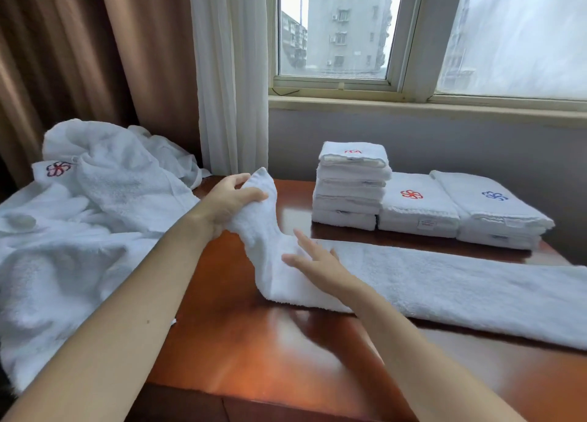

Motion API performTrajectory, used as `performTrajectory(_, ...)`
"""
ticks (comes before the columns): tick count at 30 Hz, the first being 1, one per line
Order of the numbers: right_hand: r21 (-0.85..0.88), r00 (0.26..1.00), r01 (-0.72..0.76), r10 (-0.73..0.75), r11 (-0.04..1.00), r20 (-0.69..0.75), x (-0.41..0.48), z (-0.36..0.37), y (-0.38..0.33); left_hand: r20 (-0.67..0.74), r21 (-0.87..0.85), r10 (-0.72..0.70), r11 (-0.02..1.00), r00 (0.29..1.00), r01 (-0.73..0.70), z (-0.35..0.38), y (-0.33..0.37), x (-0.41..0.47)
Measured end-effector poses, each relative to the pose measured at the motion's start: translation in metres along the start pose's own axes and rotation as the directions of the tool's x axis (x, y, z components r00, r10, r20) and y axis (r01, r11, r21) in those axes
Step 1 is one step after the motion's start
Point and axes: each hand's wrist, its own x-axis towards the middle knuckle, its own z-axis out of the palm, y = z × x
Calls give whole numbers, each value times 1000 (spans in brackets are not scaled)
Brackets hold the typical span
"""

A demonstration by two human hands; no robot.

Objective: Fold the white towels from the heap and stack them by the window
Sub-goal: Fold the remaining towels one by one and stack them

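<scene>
A long white towel (460, 291), folded into a narrow strip, lies across the wooden table (254, 351) from centre to right edge. My left hand (232, 199) grips its left end and holds it lifted above the table. My right hand (317, 263) rests flat with straight fingers on the strip just right of the raised part. A heap of unfolded white towels (79, 231) covers the table's left side. Folded towels stand by the window: a tall stack (351, 186), a lower pile with a red logo (416, 205) and a pile with a blue logo (495, 209).
The window (333, 34) and its sill (413, 104) run behind the stacks. A white sheer curtain (232, 72) and a brown curtain (79, 56) hang at the back left. The table's front edge (222, 393) lies near me.
</scene>
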Motion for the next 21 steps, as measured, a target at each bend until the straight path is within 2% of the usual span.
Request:
performTrajectory(1,240,1000,-10,12,971,-5,-4,-11,-4,25,-30,3,1000,1000,-2,9,4,2)
performTrajectory(3,544,998,-9,39,839,-43,-12,-33,-13,79,-87,-8,996,997,15,30,11,6)
performTrajectory(5,742,998,20,26,670,-51,-18,-55,-17,128,-107,-27,993,991,41,54,17,7)
performTrajectory(7,825,998,46,-1,564,-55,-26,-74,-18,191,-49,-29,998,981,40,81,20,8)
performTrajectory(9,826,998,48,3,562,-61,-34,-89,-13,246,19,-37,999,969,34,106,21,7)
performTrajectory(14,805,994,-40,102,591,-25,-52,-107,13,338,62,-72,997,938,54,150,9,9)
performTrajectory(16,754,994,-58,109,654,-18,-57,-108,23,376,58,-82,996,923,65,163,0,8)
performTrajectory(18,626,978,-125,200,769,-51,-61,-106,29,409,0,-111,993,906,122,173,-6,4)
performTrajectory(20,499,925,-225,344,837,-161,-61,-103,36,410,-59,-149,980,900,190,178,-15,3)
performTrajectory(21,458,902,-239,371,856,-222,-60,-102,40,409,-87,-143,977,901,194,179,-18,2)
